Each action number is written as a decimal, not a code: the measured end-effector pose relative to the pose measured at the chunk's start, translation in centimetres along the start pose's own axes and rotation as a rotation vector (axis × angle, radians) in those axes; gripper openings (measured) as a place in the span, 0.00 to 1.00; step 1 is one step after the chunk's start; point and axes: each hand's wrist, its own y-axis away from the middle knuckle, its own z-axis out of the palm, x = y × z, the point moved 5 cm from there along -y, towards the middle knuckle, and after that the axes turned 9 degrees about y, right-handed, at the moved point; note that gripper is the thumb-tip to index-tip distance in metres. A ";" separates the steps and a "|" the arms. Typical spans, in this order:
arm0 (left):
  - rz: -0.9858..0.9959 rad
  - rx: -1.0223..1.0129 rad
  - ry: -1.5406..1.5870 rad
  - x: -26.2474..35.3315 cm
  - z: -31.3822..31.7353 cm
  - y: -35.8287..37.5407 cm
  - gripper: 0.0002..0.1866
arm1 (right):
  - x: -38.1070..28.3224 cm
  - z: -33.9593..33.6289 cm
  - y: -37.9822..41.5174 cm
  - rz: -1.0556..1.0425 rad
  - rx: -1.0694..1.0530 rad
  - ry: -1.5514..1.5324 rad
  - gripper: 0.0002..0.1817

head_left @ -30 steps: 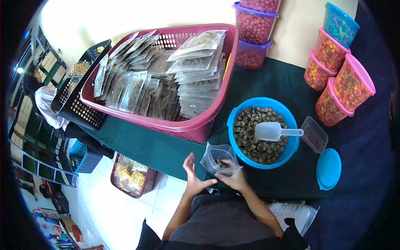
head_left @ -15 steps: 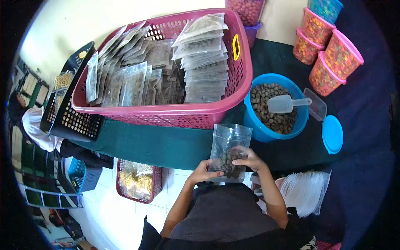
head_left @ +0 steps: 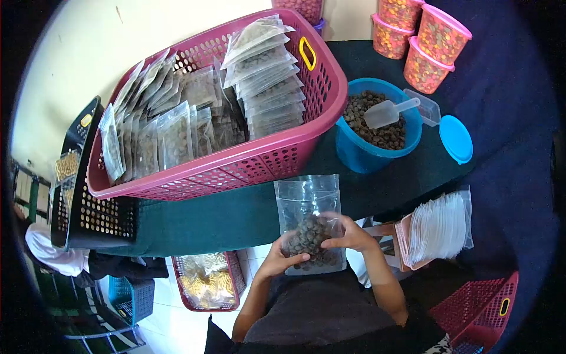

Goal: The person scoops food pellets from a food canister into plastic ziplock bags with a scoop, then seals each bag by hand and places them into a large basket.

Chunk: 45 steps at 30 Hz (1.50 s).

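A clear plastic pouch (head_left: pixel 306 197), partly filled with dark brown round pieces (head_left: pixel 311 239), is held between my two hands in front of my body. My left hand (head_left: pixel 279 258) grips its lower left side, thumb across the front. On the lower right side my right hand (head_left: pixel 349 237) has its thumb pressed to the front face and its fingers around the edge. Behind the pouch, a blue bucket (head_left: pixel 358 150) of similar brown pieces stands on the dark green cloth, with a translucent scoop (head_left: pixel 382 115) resting on them.
A large pink basket (head_left: pixel 277 158) full of filled pouches stands at left, beside a black basket (head_left: pixel 100 221). Right of the bucket lie a blue lid (head_left: pixel 456 140) and a clear container (head_left: pixel 429 109). Pink-lidded tubs (head_left: pixel 429 69) stand behind. Flat bags (head_left: pixel 439 227) are stacked at right. A person (head_left: pixel 56 251) is at far left.
The view has turned and shifted, showing more of the flat bag stack and a red basket at lower right. Both hands keep hold of the pouch, with small shifts of the fingers.
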 end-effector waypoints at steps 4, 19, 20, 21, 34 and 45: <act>0.179 -0.163 0.036 1.2 0.4 1.5 0.35 | 0.6 1.7 0.5 -0.059 0.095 0.074 0.33; 0.472 0.345 -0.002 5.5 -4.8 1.3 0.11 | 1.2 4.8 0.4 0.026 -0.066 -0.131 0.29; 0.479 0.381 0.056 6.1 -4.4 1.4 0.06 | 0.7 4.9 0.4 -0.016 -0.078 -0.079 0.28; 0.488 0.381 0.057 6.3 -4.4 1.4 0.06 | 0.2 4.9 0.2 -0.061 -0.089 -0.024 0.26; 0.751 0.264 0.050 9.6 -3.4 4.7 0.05 | -6.0 3.0 -2.1 -0.335 0.298 -0.230 0.06; 0.771 0.337 0.223 11.2 -4.5 2.6 0.08 | -8.3 3.4 -4.1 -0.327 0.373 -0.274 0.05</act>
